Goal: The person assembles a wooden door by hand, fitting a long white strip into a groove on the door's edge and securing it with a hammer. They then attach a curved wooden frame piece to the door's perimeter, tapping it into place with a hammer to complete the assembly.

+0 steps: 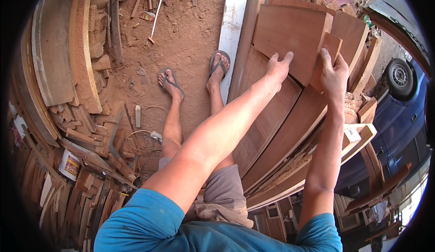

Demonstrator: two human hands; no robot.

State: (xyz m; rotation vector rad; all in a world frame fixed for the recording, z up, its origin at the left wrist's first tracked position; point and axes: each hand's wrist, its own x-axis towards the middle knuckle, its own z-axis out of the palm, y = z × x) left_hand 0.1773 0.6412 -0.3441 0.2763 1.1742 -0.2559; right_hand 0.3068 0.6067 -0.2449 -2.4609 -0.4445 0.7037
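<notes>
A broad, smooth reddish-brown wooden board [290, 30] lies on top of a panelled wooden door [260, 102] to my right. My left hand [277, 70] rests at the near edge of this board, thumb and forefinger apart; its other fingers are mostly hidden. Farther right, my right hand [334, 75] is closed around a short flat wooden piece [333, 45], thumb on its face. That piece stands at the board's right end, its lower part running down behind the hand. Whether it touches the board I cannot tell.
Another curved wooden plank [349, 28] lies beyond my right hand. A white board [232, 23] runs along the ground by my right foot. Stacked planks [52, 48], offcuts and a white bucket [69, 165] fill the left side. A blue vehicle [403, 116] stands at far right.
</notes>
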